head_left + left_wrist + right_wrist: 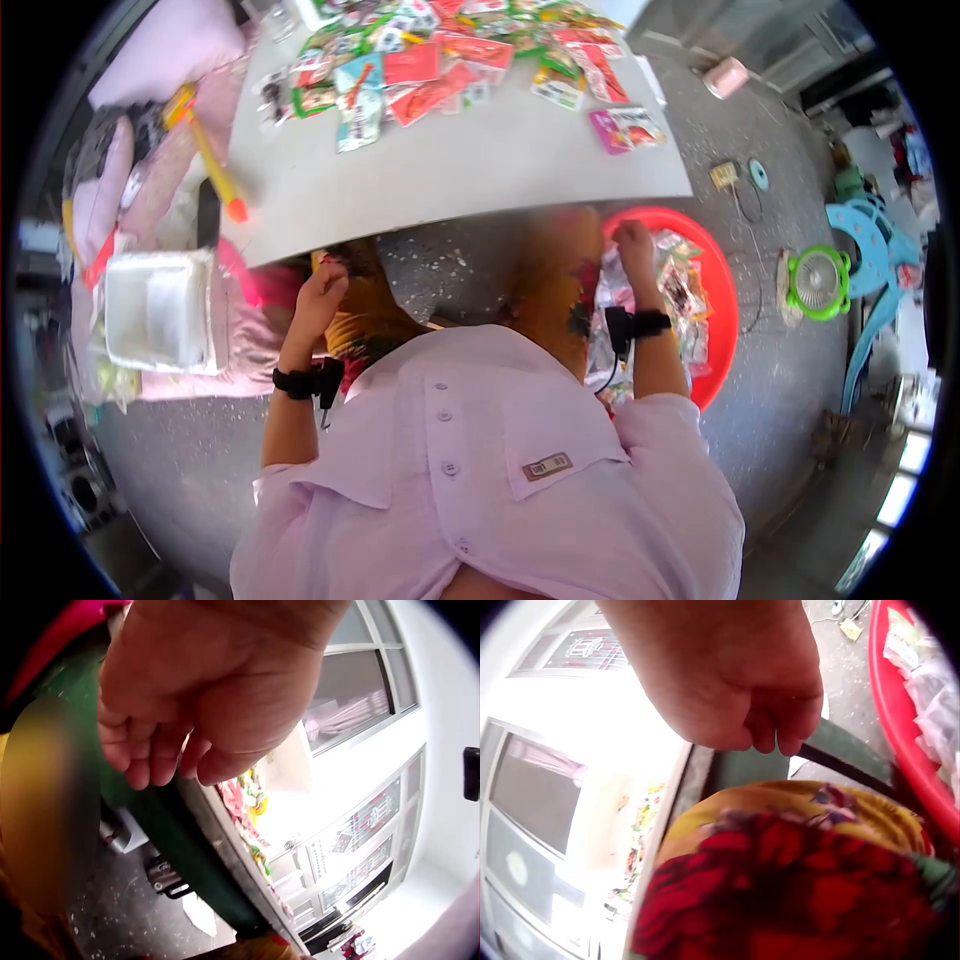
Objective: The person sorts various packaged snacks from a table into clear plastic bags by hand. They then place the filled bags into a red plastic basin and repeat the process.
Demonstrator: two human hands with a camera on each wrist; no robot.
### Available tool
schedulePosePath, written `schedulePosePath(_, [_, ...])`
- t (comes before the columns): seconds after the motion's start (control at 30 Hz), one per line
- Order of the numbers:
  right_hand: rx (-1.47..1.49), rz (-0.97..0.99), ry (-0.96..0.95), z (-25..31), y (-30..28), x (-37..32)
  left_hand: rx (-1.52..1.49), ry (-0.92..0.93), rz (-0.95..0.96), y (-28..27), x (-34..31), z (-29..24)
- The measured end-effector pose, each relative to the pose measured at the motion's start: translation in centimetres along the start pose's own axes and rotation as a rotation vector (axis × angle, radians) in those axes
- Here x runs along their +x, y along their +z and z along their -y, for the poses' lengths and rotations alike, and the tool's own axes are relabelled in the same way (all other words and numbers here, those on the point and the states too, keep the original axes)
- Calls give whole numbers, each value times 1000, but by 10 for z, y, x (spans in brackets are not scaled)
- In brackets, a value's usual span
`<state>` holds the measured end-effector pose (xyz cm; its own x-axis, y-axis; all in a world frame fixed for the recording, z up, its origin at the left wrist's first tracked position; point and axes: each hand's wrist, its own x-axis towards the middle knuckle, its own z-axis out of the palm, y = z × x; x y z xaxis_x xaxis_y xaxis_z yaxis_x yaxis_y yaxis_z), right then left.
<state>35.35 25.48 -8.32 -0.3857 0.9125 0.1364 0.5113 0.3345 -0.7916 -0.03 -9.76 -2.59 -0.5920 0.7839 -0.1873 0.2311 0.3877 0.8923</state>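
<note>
My left hand (pixel 322 292) hangs near the front edge of a pale grey, flat-topped table (pixel 450 175), its fingers loosely bent and gripping nothing. My right hand (pixel 633 255) is just as loosely curled and unladen, near the left side of a round, bright red tub (pixel 724 290). The tub is on the floor beside my right leg, and glossy, many-coloured plastic packets (pixel 685 285) lie heaped inside it, pointing various ways.

More printed plastic packets (pixel 415 65) spread across the table's far part. Among them, a long, pale blue packet (pixel 358 130) has its long axis running roughly toward me, one short end facing my side. Apart from the heap, near the right edge, a purple-and-white pouch (pixel 612 132) lies with its long axis running left to right. A yellow, long-handled object (pixel 212 165) slants along the left edge, its orange tip pointing toward me.
</note>
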Motion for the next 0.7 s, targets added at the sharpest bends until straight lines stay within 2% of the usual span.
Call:
schedulePosePath(0.03, [51, -9, 51, -3, 4, 4, -43, 56, -93, -8, -6, -13])
schedulePosePath(0.07, [58, 5, -17, 0, 5, 8, -78, 113, -189, -17, -11, -20])
schedulePosePath(0.13, [4, -67, -147, 36, 8, 3, 9, 85, -410, -42, -18, -12])
schedulePosePath(0.2, [8, -26, -170, 47, 19, -1, 253, 203, -647, -68, -27, -16])
schedulePosePath(0.3, [-25, 18, -209, 73, 37, -15, 598, 272, -892, -117, -34, -5])
schedulePosePath(0.4, [-145, -10, -435, 71, 44, -17, 1023, 194, -1106, -170, -41, 25])
schedulePosePath(0.47, [-169, -11, -461, 73, 45, -17, 1085, -109, -1066, -194, -49, 40])
schedulePosePath(0.53, [-211, -24, -534, 70, 46, -17, 1010, -431, -817, -219, -52, 68])
schedulePosePath(0.6, [-254, -35, -597, 70, 46, -17, 791, -474, -783, -229, -57, 79])
schedulePosePath(0.7, [-282, -58, -639, 71, 47, -17, 642, -486, -571, -239, -60, 68])
